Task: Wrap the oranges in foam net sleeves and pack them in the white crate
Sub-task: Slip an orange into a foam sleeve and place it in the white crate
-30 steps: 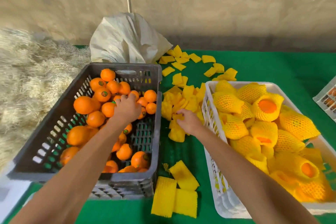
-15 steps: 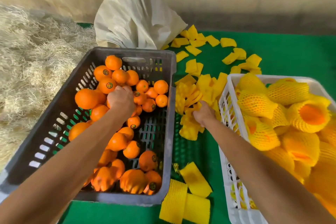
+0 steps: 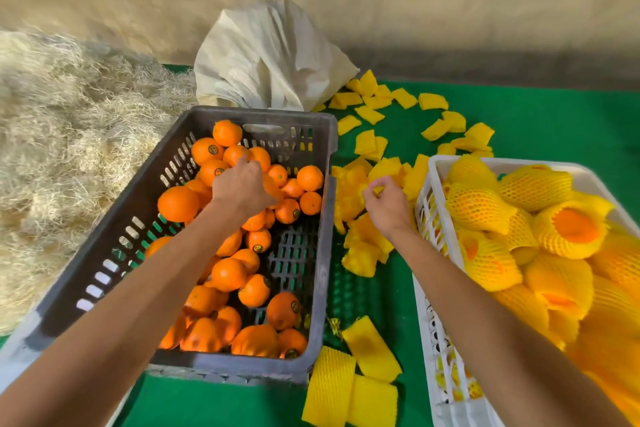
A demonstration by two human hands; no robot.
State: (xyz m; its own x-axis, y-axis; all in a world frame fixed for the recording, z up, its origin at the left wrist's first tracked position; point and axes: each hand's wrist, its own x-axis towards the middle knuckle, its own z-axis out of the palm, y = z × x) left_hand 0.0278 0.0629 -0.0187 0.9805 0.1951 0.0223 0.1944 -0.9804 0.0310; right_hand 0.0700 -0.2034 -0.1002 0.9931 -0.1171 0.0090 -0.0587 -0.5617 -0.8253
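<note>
A dark grey crate (image 3: 322, 253) on the left holds several bare oranges (image 3: 228, 274). My left hand (image 3: 242, 185) reaches into its far half and its fingers curl over an orange (image 3: 272, 185) there. Between the crates lies a pile of yellow foam net sleeves (image 3: 360, 246). My right hand (image 3: 388, 204) hovers over that pile and pinches one sleeve (image 3: 379, 188) between thumb and fingers. The white crate (image 3: 433, 288) on the right is filled with several oranges wrapped in yellow net (image 3: 568, 229).
A white sack (image 3: 270, 59) stands behind the grey crate. Pale straw (image 3: 69, 149) is heaped on the left. More loose sleeves (image 3: 433, 121) are scattered over the green mat (image 3: 554, 121), and a few flat ones (image 3: 349, 392) lie near the front edge.
My left hand shifted slightly toward the far right of the grey crate and closed over an orange. My right hand lifted a little from the pile, pinching a sleeve. The camera tilted.
</note>
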